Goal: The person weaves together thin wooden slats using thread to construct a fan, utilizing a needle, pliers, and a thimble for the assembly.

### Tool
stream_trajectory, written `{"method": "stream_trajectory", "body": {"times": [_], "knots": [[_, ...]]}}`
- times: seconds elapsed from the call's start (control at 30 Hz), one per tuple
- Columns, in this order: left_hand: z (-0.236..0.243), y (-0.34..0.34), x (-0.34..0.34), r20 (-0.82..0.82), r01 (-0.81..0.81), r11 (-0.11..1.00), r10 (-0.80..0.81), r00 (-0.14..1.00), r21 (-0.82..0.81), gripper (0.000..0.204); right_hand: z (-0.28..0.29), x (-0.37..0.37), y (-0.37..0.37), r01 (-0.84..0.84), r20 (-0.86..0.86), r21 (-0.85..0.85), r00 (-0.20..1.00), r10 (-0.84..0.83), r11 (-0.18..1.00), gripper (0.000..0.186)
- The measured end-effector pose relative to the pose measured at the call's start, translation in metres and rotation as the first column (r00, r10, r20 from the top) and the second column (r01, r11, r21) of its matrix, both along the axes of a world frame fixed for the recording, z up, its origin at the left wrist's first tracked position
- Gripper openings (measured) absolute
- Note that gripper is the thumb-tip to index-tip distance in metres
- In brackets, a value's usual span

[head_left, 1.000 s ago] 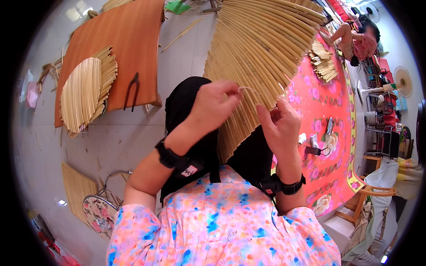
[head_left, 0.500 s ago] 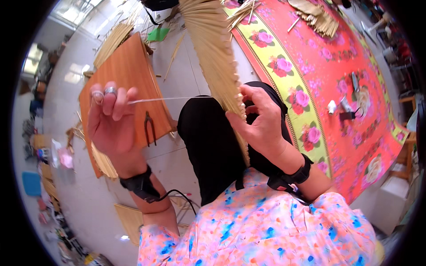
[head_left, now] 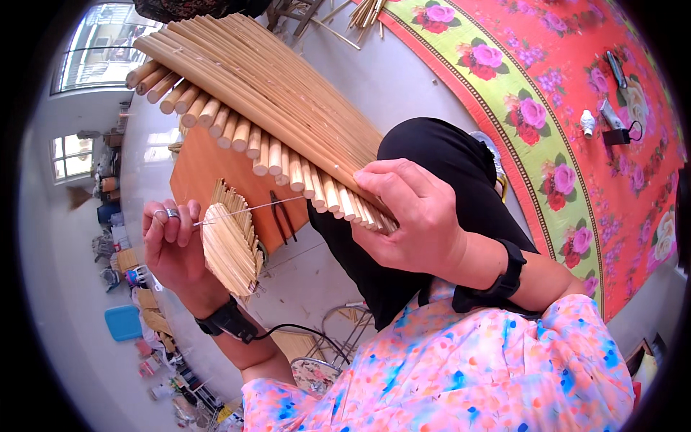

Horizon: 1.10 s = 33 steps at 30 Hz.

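A thick panel of pale round wooden sticks [head_left: 273,93] slants from the upper left down to my lap, its rows of cut ends facing me. My right hand [head_left: 421,219] is closed on its near lower edge, thumb and fingers on either side. From the stick ends a thin white thread [head_left: 252,208] runs taut to my left hand [head_left: 173,234]. The fingers of that hand are curled shut on the thread, with a ring on one finger. Where the thread enters between the sticks is hard to make out.
Beyond my left hand lie a smaller bundle of sticks [head_left: 232,245] and dark-handled pliers [head_left: 283,216] by a brown wooden board [head_left: 198,162]. A red floral mat [head_left: 529,122] spreads on the right, with small tools and a white object [head_left: 587,124]. Loose sticks [head_left: 367,16] lie at the far side.
The stick panel has swung its far end to the left and tipped up, so its cut ends show. My left hand still pulls the thread taut. The view has shifted.
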<state>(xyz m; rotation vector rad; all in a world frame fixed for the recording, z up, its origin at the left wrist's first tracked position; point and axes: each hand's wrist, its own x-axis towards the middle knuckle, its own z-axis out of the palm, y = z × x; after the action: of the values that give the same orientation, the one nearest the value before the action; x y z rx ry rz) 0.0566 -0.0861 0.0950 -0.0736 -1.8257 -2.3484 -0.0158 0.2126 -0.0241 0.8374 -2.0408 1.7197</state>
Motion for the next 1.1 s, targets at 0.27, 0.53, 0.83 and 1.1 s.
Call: {"method": "stream_trajectory", "body": {"times": [0.27,0.53,0.83,1.1], "knots": [[0.000,0.009,0.008,0.013,-0.101,0.994,0.100,0.995,0.032,0.011,0.006,-0.005,0.001,-0.073,0.022,0.050,0.997,0.072,0.996,0.038],[0.004,0.084,0.044,-0.014,-0.031,0.918,0.040,0.999,0.396,0.008,0.050,-0.003,0.034,-0.522,-0.195,0.105,0.824,0.533,0.846,0.027],[0.002,0.145,0.052,-0.106,0.011,0.877,0.045,0.993,0.480,0.015,0.056,0.046,0.002,-0.802,0.418,-0.291,0.383,0.823,0.521,0.017],[-0.011,0.132,0.067,-0.041,-0.045,0.852,0.077,0.996,0.522,0.014,0.052,0.053,0.009,-0.715,0.596,-0.399,0.272,0.755,0.573,0.014]]}}
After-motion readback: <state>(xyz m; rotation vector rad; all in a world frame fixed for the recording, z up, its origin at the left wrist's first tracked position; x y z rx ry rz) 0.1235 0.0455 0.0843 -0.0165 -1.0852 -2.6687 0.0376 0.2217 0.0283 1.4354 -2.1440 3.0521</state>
